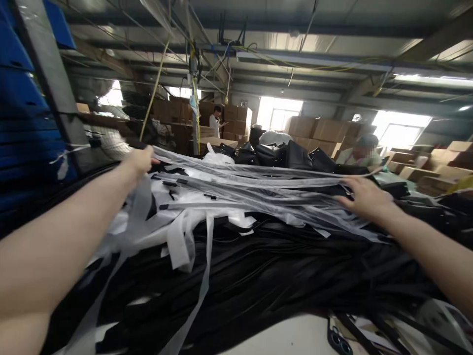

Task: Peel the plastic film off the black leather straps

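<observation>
My left hand (139, 161) is closed around the end of a translucent white strip, stretched out at the far left of the pile. Long translucent strips (251, 183) run from there across to the right, some with short black ends. Over their right part lies my right hand (365, 198), thumb and fingers apart, fingertips touching the strips. Loose white strips (181, 244) hang in curls nearer to me. Beneath everything spreads a thick heap of long black strips (281, 266).
Black bags or cases (299, 157) are heaped behind the strips. A co-worker (364, 150) is at the right, another person (216, 122) farther back near cardboard boxes (328, 130). Blue stacked crates (22, 123) and a post stand left. A phone (338, 337) lies on the white tabletop (291, 337).
</observation>
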A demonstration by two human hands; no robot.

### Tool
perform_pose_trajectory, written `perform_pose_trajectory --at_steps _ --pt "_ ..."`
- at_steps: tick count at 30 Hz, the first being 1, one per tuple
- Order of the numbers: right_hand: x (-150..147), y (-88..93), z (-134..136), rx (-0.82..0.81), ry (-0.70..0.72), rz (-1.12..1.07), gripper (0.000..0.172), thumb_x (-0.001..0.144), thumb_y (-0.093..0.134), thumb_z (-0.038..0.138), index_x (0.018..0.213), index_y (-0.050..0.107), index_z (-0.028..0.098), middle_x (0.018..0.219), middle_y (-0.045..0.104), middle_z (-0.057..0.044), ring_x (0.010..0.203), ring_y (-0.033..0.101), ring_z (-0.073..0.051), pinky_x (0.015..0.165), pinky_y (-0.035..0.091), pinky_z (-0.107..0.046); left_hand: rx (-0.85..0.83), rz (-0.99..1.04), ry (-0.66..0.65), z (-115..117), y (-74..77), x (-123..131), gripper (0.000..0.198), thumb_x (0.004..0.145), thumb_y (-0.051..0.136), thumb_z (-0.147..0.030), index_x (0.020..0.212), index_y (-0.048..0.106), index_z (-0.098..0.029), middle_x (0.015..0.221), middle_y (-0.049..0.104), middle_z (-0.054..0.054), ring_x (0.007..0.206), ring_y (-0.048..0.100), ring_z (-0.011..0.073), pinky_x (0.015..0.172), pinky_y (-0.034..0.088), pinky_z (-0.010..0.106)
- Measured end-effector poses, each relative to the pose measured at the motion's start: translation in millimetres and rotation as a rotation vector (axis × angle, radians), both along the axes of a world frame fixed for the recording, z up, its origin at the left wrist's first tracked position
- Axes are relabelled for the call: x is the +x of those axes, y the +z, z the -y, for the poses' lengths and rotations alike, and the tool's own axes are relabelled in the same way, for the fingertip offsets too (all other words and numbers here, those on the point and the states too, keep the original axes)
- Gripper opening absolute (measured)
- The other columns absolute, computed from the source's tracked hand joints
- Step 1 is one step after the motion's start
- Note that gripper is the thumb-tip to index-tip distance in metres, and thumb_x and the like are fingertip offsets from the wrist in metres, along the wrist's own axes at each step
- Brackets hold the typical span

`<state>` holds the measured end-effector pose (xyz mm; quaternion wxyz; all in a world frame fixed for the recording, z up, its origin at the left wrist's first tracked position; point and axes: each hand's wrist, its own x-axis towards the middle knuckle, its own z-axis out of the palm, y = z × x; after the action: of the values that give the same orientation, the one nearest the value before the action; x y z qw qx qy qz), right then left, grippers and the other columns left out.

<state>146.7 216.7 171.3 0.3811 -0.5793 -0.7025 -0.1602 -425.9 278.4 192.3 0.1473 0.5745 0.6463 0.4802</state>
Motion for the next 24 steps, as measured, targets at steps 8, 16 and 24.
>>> perform_pose_trajectory --at_steps 8,16,24 --pt "-111.2 -182.5 126.6 -0.556 0.463 0.176 0.034 0.083 0.066 0.035 0.114 0.068 0.022 0.132 0.06 -0.014 0.124 0.054 -0.031 0.107 0.044 -0.048 -0.204 0.068 -0.382 172.5 -108.6 47.1 0.061 0.063 0.049 -0.02 0.123 0.055 -0.014 0.106 0.07 0.006 0.082 0.058 0.0192 0.069 0.045 0.027" --pt "-255.0 -206.7 212.3 -1.109 0.954 -0.563 0.064 0.073 0.078 0.035 0.13 0.054 0.019 0.11 0.068 -0.009 0.074 0.066 -0.016 0.068 0.054 -0.029 -0.383 0.271 -0.759 282.5 -171.5 94.7 0.054 0.082 0.057 -0.022 0.134 0.046 -0.015 0.12 0.064 0.013 0.094 0.062 0.0201 0.081 0.05 0.033" --pt "-309.1 -236.9 245.8 -1.247 0.977 -0.97 0.031 0.083 0.064 0.044 0.071 0.061 0.016 0.064 0.061 0.0 0.055 0.057 -0.012 0.057 0.047 -0.025 -0.342 0.565 -0.817 292.6 -183.5 92.8 0.055 0.081 0.067 -0.018 0.132 0.05 -0.018 0.128 0.062 0.015 0.116 0.061 0.028 0.102 0.047 0.045"
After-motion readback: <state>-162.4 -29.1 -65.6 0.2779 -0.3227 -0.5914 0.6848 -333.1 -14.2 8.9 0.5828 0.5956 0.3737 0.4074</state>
